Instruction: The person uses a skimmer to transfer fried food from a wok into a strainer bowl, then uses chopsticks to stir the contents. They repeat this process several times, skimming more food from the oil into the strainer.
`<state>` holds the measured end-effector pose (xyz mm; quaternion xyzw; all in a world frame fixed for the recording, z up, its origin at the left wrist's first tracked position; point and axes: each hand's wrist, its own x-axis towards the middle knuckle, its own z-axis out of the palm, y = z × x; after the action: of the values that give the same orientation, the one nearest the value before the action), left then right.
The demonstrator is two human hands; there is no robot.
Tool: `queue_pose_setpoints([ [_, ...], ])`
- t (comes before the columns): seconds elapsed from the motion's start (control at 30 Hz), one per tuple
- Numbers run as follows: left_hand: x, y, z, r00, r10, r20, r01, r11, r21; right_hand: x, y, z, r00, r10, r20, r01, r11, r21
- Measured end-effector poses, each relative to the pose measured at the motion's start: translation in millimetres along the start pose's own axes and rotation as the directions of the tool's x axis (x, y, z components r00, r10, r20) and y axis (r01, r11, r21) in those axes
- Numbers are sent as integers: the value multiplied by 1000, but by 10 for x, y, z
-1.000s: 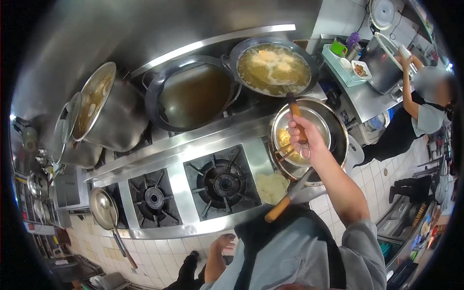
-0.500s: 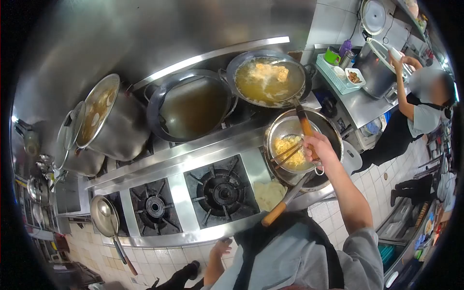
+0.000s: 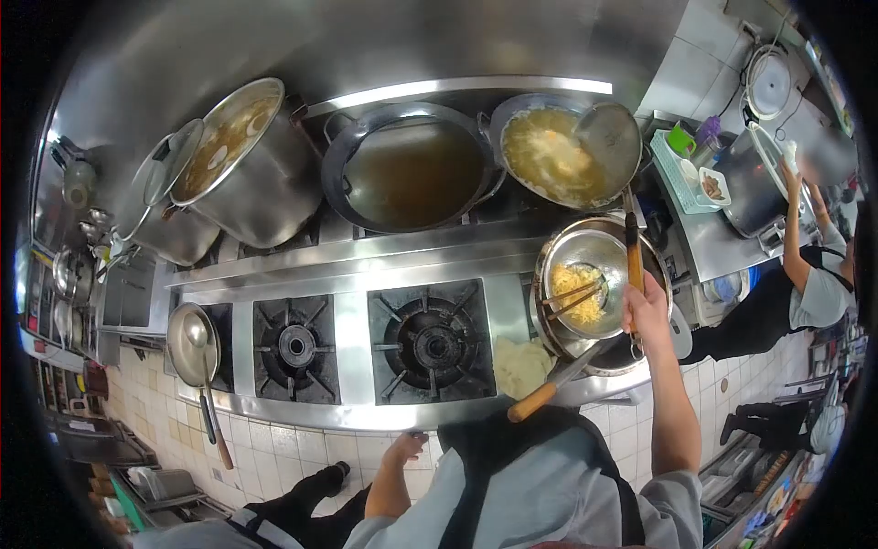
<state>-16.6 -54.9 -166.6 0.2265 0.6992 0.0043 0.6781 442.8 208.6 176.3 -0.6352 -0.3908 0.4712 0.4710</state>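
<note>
Bright overhead kitchen light, glare on the steel backsplash [image 3: 274, 46] — heavy fisheye, black vignetted corners.

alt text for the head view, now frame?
Seen from above at a steel kitchen stove, the person's right hand holds a long-handled ladle tipped over a wok of frying food. The left hand hangs empty by the stove's front edge. A bowl of yellow food sits under the right hand, and another person works at right.
</note>
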Motion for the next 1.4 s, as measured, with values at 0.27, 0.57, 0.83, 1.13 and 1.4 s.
queue_pose_setpoints([
  [0.27,55,33,-12,999,-28,31,28,999,22,-179,-13,-67,996,-57,64,58,998,-22],
  [0.57,340,-172,-129,996,-35,81,25,993,117,-311,-106,71,995,-96,-27,96,995,9],
  [0.83,737,-586,-434,671,535,514,-735,384,559,-242,-48,229,986,-121,115,118,993,27],
  [1.13,164,-81,-215,973,112,200,-149,973,177,20,293,304,983,-136,123,142,989,-39],
  [1.4,575,-497,-276,912,332,240,-392,877,277,-19,234,42,986,-163,24,165,962,-220],
])
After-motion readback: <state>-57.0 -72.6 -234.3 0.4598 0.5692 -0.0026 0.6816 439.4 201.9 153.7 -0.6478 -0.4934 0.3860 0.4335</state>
